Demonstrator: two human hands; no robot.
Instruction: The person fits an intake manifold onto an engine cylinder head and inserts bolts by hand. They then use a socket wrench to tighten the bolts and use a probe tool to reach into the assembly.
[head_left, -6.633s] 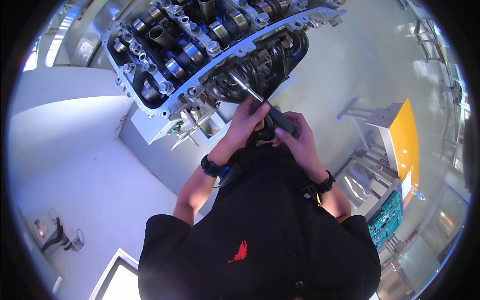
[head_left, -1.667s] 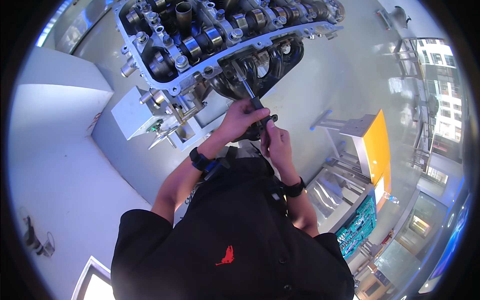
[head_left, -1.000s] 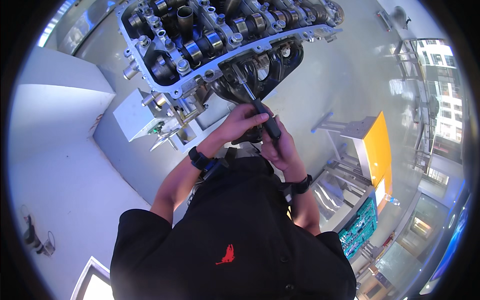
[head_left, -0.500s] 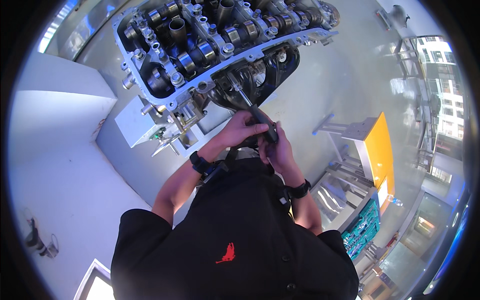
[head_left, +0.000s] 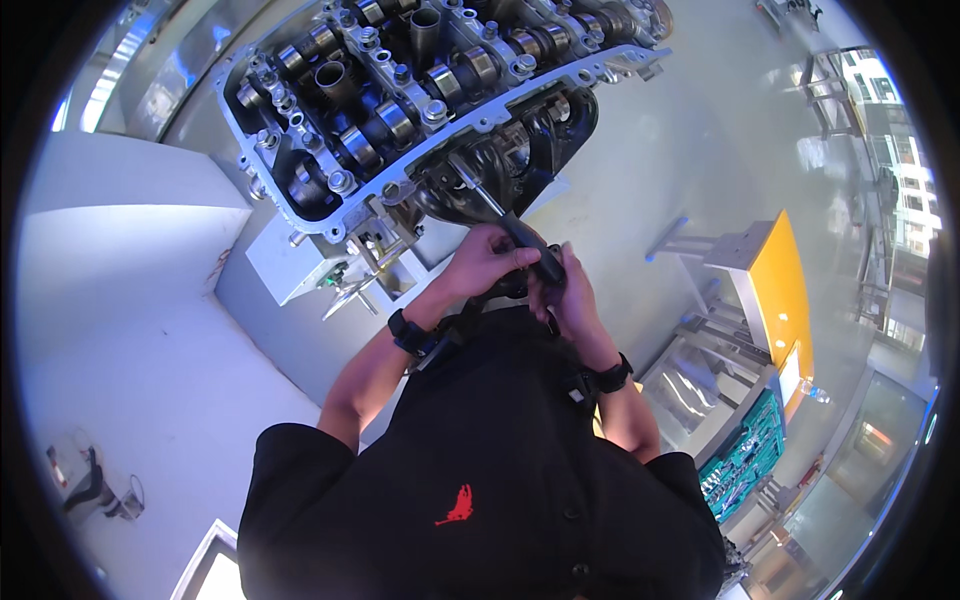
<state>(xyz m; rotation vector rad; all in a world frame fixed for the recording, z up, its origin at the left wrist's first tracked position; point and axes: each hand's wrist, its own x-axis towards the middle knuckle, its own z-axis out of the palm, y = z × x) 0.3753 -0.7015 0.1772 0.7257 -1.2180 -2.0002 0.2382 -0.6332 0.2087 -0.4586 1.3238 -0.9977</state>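
Gripping ratchet handle (head_left: 530, 250): left hand (head_left: 483, 262), right hand (head_left: 570, 300), apparently both closed.

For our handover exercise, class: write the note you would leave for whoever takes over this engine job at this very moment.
Left hand: closed on the black handle of the ratchet.
Right hand: closed on the handle's end, touching the left hand.
Ratchet: its metal end sits against the dark manifold on the near side of the engine.
Engine: on a stand, top cover off, camshafts bare.
Done: cannot tell how far the fastener has been turned.
Left: the fastener under the tool; others along the manifold are too small to judge.
Green socket tray lies to the right.
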